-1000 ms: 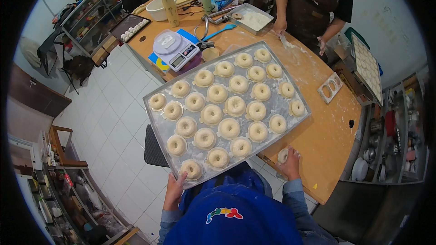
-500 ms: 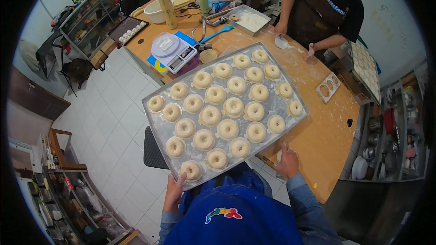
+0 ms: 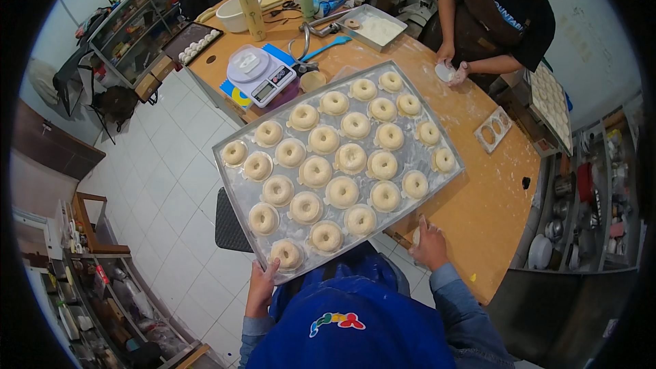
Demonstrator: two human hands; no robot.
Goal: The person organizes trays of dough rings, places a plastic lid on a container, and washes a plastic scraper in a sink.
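A large metal tray (image 3: pixel 240 195) is tilted in front of me, its far side over the wooden table. Several rows of ring-shaped dough pieces (image 3: pixel 351 159) lie on it, each on a small pale round liner. My left hand (image 3: pixel 260 288) grips the tray's near left corner, thumb over the rim. Below the tray's right side, by the table edge, my right hand (image 3: pixel 430 246) is closed with a finger pointing forward. Something small and pale (image 3: pixel 415 236) shows at its fingers, mostly hidden, and I cannot make out what it is.
On the wooden table (image 3: pixel 478 232) stand a kitchen scale (image 3: pixel 263 76), a flour tray (image 3: pixel 374 29) and a white cutter frame (image 3: pixel 493 129). Across it a co-worker (image 3: pixel 485 24) handles a pale disc (image 3: pixel 445 72). A black stool (image 3: pixel 230 222) is left of my tray.
The co-worker's hands have come together, and the pale disc has moved right with them. My tray has barely shifted, and my hands stay almost where they were.
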